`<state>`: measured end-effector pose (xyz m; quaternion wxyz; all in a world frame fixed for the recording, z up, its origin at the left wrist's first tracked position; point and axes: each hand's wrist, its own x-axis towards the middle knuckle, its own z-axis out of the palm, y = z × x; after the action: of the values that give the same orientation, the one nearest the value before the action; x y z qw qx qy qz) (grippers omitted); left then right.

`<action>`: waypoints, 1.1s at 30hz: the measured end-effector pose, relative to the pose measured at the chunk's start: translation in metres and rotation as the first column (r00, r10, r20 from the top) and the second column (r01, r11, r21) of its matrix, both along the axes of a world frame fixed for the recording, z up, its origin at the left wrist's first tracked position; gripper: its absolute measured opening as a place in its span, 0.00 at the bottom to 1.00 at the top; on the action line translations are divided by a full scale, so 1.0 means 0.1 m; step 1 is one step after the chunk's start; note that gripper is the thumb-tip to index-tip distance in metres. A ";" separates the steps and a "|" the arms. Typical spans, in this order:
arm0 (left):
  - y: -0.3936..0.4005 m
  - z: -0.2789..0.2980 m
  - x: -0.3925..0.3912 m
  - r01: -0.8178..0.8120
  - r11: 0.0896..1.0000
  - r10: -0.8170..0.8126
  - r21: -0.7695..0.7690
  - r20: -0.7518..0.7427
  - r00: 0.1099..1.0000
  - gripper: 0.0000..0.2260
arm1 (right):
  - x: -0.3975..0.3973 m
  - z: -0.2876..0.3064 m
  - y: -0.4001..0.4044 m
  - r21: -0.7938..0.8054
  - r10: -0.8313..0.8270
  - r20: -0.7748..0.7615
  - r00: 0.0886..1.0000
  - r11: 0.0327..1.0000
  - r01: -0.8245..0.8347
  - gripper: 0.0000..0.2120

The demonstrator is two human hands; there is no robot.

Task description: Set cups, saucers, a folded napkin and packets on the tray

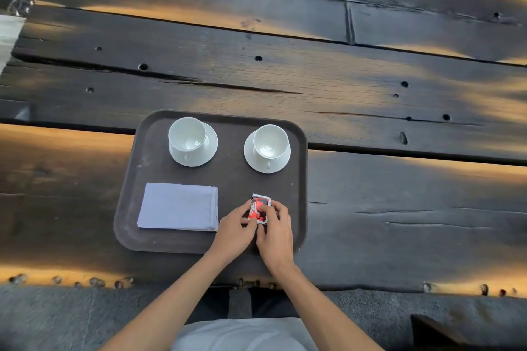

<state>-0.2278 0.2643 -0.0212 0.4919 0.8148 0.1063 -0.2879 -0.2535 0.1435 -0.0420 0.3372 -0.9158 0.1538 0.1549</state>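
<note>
A dark brown tray (228,177) lies on the wooden table near its front edge. At the tray's far left, a white cup (186,134) stands on a saucer (209,151). A second white cup (269,141) on its saucer (251,159) stands at the far right. A folded pale lavender napkin (178,206) lies flat at the near left. At the near right, red and white packets (260,206) rest on the tray. My left hand (235,226) pinches their left side, and my right hand (275,229) pinches their right side.
The dark plank table (370,88) stretches far beyond the tray on all sides, with cracks and bolt holes. Its front edge (370,288) runs just past my wrists. Grey ground lies below, and a dark object (433,330) sits at the bottom right.
</note>
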 end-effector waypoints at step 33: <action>-0.06 0.01 -0.08 0.057 0.991 -0.068 0.125 0.089 0.994 0.20 | 0.00 0.11 -0.11 0.184 -0.180 -0.051 0.982 0.965 0.187 0.17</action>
<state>-0.2358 0.2584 -0.0198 0.4362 0.8589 0.0751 -0.2576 -0.2535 0.1327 -0.0309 0.4323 -0.8589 0.2283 0.1525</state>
